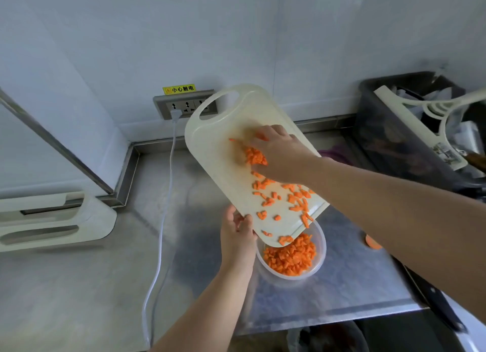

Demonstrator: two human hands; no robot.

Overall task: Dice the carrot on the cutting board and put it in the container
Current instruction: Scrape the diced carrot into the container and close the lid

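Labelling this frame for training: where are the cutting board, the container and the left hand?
cutting board (218, 154): head view, bare surface below the handle hole.
container (320, 254): head view, its clear right wall.
left hand (238, 236): head view, back of the hand.

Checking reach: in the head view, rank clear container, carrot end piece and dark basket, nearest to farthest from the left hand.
1. clear container, just right of the left hand.
2. carrot end piece, farther right on the counter.
3. dark basket, back right.
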